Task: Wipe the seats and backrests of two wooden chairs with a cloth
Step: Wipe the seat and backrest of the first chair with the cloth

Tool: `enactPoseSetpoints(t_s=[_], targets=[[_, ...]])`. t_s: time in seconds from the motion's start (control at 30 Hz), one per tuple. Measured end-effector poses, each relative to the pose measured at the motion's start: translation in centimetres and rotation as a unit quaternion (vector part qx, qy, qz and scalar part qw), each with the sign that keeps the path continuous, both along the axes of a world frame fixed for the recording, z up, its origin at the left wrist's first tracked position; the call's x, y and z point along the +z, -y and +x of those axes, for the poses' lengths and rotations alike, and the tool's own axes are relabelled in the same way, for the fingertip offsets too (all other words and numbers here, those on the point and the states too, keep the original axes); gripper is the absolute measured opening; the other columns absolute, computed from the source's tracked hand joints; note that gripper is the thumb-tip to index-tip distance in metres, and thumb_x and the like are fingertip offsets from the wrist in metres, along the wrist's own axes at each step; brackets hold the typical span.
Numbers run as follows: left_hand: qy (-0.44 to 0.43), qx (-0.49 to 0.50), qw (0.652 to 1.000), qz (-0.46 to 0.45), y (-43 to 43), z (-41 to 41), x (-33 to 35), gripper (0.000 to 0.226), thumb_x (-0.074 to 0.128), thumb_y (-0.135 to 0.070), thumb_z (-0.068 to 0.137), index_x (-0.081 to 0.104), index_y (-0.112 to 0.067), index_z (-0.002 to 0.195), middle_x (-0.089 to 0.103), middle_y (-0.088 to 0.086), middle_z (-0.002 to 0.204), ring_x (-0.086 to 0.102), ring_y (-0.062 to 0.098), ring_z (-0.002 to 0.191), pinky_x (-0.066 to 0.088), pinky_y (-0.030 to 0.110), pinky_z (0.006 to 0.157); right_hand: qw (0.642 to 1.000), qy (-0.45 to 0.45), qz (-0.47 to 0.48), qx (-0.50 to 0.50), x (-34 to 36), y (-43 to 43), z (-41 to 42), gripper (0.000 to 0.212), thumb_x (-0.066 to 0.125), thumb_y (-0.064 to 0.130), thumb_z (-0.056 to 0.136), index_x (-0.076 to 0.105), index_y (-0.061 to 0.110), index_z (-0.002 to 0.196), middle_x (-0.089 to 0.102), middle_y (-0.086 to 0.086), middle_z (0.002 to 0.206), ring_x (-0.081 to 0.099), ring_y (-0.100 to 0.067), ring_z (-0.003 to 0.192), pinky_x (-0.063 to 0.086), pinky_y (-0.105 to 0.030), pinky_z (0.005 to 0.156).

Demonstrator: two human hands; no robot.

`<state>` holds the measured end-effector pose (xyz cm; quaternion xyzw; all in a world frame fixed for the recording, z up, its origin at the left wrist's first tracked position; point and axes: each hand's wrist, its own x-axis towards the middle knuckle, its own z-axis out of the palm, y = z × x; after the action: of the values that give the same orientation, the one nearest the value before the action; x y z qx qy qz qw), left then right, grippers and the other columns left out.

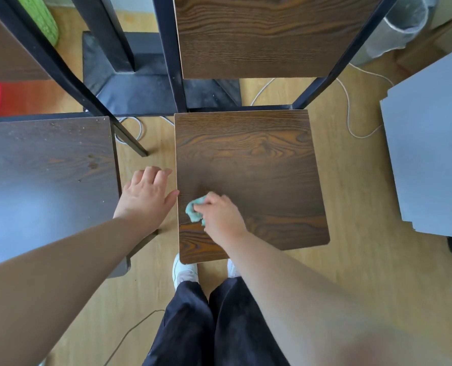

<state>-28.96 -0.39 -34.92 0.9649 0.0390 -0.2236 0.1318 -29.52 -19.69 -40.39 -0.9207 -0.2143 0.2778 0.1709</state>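
Observation:
Below me stands a wooden chair with a dark grained seat (259, 167) and a matching backrest (267, 35) on black metal posts. My right hand (220, 216) grips a bunched teal cloth (194, 210) and presses it on the seat near its left edge. My left hand (147, 196) hovers with fingers spread over the gap beside that edge, thumb close to the seat's side. A second chair's seat (48, 180) lies at the left, speckled with crumbs, with part of its backrest (5, 48) at top left.
A black table base (145, 85) stands behind the chairs. White cables (349, 112) trail on the wooden floor. A grey board (430, 154) sits at the right, a clear bin (399, 30) at top right. My feet in white shoes (184, 272) stand at the seat's front edge.

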Motion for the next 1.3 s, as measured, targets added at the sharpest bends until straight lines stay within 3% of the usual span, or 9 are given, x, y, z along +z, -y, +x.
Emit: enactPoseSetpoints(t_s=[0.13, 0.23, 0.33, 0.47, 0.6, 0.73, 1.03, 1.2, 1.3], targets=[[0.011, -0.002, 1.000, 0.003, 0.5, -1.8, 1.3, 0.054, 0.046, -0.045, 0.097, 0.039, -0.016, 0.143, 0.044, 0.008, 0.136, 0.041, 0.033, 0.123, 0.038, 0.046, 0.101, 0.996, -0.051, -0.005, 0.075, 0.6, 1.1, -4.5, 0.045, 0.058, 0.003, 0.084, 0.060, 0.022, 0.125, 0.047, -0.002, 0.115, 0.041, -0.025, 0.096, 0.049, -0.043, 0.080], [0.009, 0.003, 1.000, 0.016, 1.0, -3.3, 2.1, 0.053, 0.043, -0.045, 0.098, 0.037, -0.018, 0.144, 0.043, 0.006, 0.137, 0.039, 0.031, 0.126, 0.037, 0.045, 0.104, 0.996, -0.060, 0.011, 0.058, 0.8, 2.0, -5.7, 0.048, 0.057, 0.005, 0.088, 0.057, 0.024, 0.132, 0.047, -0.001, 0.118, 0.042, -0.024, 0.100, 0.048, -0.039, 0.083], [0.006, 0.019, 0.999, 0.027, 1.6, -4.6, 2.6, 0.053, 0.044, -0.045, 0.098, 0.037, -0.018, 0.143, 0.044, 0.006, 0.137, 0.039, 0.031, 0.125, 0.038, 0.046, 0.102, 0.996, -0.016, 0.056, -0.066, 1.2, 4.3, -4.6, 0.037, 0.056, 0.008, 0.090, 0.063, 0.023, 0.124, 0.051, 0.002, 0.114, 0.050, -0.022, 0.100, 0.051, -0.035, 0.083], [0.003, 0.039, 0.999, 0.032, 2.7, -6.4, 2.9, 0.054, 0.045, -0.044, 0.097, 0.038, -0.018, 0.143, 0.044, 0.006, 0.137, 0.039, 0.032, 0.124, 0.038, 0.046, 0.101, 0.963, 0.030, 0.074, -0.259, 1.8, 10.2, -1.1, 0.033, 0.052, 0.007, 0.091, 0.069, 0.016, 0.117, 0.055, -0.002, 0.109, 0.058, -0.020, 0.093, 0.045, -0.023, 0.079], [0.002, 0.055, 0.998, 0.028, 3.8, -7.8, 3.2, 0.054, 0.047, -0.043, 0.097, 0.039, -0.017, 0.143, 0.045, 0.007, 0.136, 0.039, 0.032, 0.123, 0.038, 0.046, 0.100, 0.940, 0.070, 0.005, -0.333, 1.5, 15.6, 1.5, 0.033, 0.056, 0.009, 0.088, 0.070, 0.016, 0.118, 0.057, -0.008, 0.108, 0.060, -0.029, 0.095, 0.049, -0.034, 0.087], [0.002, 0.049, 0.998, 0.031, 3.8, -8.8, 3.4, 0.055, 0.044, -0.046, 0.097, 0.037, -0.020, 0.144, 0.042, 0.004, 0.139, 0.036, 0.029, 0.126, 0.037, 0.044, 0.101, 0.921, 0.060, -0.004, -0.385, 1.3, 17.7, 2.6, 0.034, 0.055, 0.009, 0.091, 0.068, 0.016, 0.122, 0.056, -0.007, 0.112, 0.060, -0.029, 0.096, 0.048, -0.035, 0.091], [-0.002, 0.020, 0.999, 0.040, 0.1, -10.6, 3.7, 0.056, 0.039, -0.048, 0.098, 0.033, -0.021, 0.146, 0.039, 0.002, 0.140, 0.035, 0.027, 0.129, 0.036, 0.042, 0.104, 0.889, 0.051, -0.029, -0.454, 0.6, 16.1, 1.1, 0.034, 0.054, 0.008, 0.095, 0.065, 0.014, 0.126, 0.053, -0.010, 0.119, 0.059, -0.031, 0.103, 0.042, -0.024, 0.085], [0.006, 0.011, 0.999, 0.033, -3.2, -12.0, 3.8, 0.056, 0.040, -0.048, 0.097, 0.035, -0.019, 0.145, 0.041, 0.004, 0.138, 0.036, 0.028, 0.127, 0.038, 0.042, 0.103, 0.905, 0.049, -0.037, -0.421, 1.2, 11.2, -2.4, 0.032, 0.055, 0.010, 0.097, 0.064, 0.014, 0.127, 0.054, -0.007, 0.119, 0.060, -0.027, 0.105, 0.050, -0.027, 0.085], [0.013, 0.012, 0.999, 0.027, -5.7, -13.3, 4.0, 0.054, 0.044, -0.046, 0.096, 0.040, -0.017, 0.141, 0.044, 0.006, 0.134, 0.038, 0.031, 0.124, 0.039, 0.044, 0.100, 0.915, 0.034, -0.021, -0.402, 1.0, 7.3, -5.2, 0.032, 0.053, 0.010, 0.096, 0.065, 0.018, 0.125, 0.054, -0.004, 0.114, 0.056, -0.019, 0.090, 0.046, -0.023, 0.078]])
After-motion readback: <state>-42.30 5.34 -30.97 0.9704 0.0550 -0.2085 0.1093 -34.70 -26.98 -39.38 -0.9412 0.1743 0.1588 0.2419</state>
